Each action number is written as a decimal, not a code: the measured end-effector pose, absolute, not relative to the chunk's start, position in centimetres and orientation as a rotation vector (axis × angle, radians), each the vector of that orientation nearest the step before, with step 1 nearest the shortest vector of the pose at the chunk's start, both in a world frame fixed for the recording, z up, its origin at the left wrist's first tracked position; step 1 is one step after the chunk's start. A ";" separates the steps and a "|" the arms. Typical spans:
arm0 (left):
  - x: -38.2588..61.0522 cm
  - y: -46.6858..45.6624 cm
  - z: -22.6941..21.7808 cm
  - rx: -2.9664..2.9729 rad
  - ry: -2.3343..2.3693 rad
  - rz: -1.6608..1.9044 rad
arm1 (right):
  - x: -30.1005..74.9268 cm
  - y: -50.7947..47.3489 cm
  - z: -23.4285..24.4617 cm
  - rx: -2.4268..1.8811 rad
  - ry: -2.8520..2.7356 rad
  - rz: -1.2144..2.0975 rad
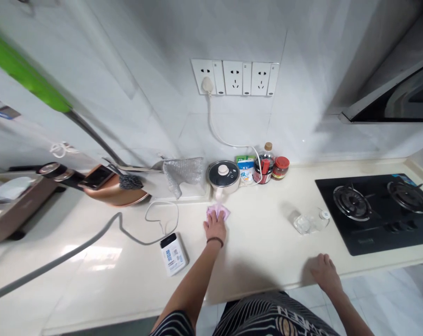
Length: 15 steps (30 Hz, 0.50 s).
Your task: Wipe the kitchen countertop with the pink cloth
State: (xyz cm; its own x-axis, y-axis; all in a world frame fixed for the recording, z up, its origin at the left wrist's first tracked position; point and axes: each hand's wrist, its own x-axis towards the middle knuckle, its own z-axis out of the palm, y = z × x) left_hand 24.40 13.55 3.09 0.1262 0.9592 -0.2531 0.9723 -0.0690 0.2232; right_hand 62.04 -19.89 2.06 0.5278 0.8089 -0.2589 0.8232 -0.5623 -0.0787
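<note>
My left hand [215,229] presses down on a pink cloth [226,211] on the pale countertop [253,242], its fingertips on the fabric. Just beyond the cloth stands a small electric pot [228,188] with a dark glass lid, its handle pointing towards my hand. A white power bank [174,255] with a cable lies to the left of my forearm. Over by the counter's front edge, my right hand [326,273] has curled fingers and no object showing in it. A clear glass bottle [304,224] lies on its side beyond that hand.
A black gas stove [375,228] is set into the counter at right. Against the wall are a sauce bottle [266,170], a red-lidded jar [280,169] and a seasoning bag [246,171]. A white cord [211,119] runs down from the sockets. A rack [158,179] holds boards at left.
</note>
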 end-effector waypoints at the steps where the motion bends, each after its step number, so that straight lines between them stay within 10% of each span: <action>1: 24.2 11.3 2.6 2.121 1.843 -0.066 | 62.0 -19.9 2.0 2.701 1.442 -0.410; 7: 21.5 1.9 0.7 2.262 1.767 -0.150 | 61.9 -19.9 2.0 2.670 1.361 -0.441; 15: 18.2 13.7 3.2 2.018 2.122 -0.010 | 61.9 -20.1 2.1 2.670 1.301 -0.450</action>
State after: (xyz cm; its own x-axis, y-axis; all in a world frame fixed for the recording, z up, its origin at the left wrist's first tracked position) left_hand 18.24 13.73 3.15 -0.0382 0.9867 -0.1580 0.9882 0.0608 0.1407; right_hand 61.93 -20.08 2.06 0.5820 0.7454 -0.3249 0.7867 -0.6173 -0.0070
